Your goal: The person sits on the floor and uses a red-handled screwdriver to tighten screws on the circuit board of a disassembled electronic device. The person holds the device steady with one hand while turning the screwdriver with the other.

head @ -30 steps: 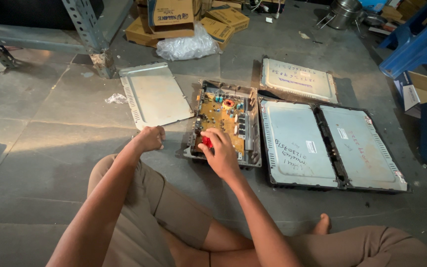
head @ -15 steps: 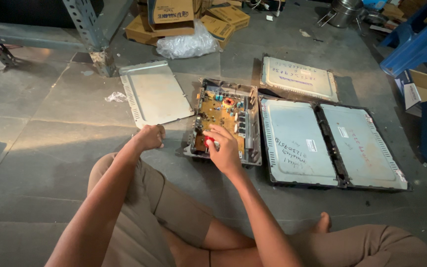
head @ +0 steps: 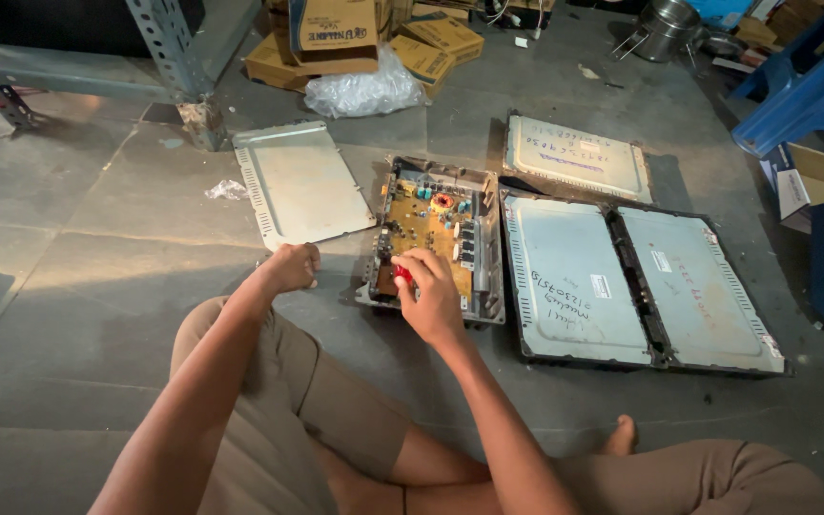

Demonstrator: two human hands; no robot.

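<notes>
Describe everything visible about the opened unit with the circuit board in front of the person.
The opened unit is a shallow rectangular grey tray, seemingly metal, lying flat on the floor with its cover off. Inside sits a yellowish circuit board carrying a copper-coloured coil, small blue parts and a row of dark blocks along its right edge. The right hand rests on its near edge, holding a red-handled tool against the board. The left hand is closed on the floor just left of it. A closed grey unit abuts its right side.

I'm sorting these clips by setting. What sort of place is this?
Probably a repair workshop or storeroom floor. An opened unit with a bare circuit board lies on grey concrete beside closed metal cases, with cardboard boxes and a steel rack leg behind.
</notes>
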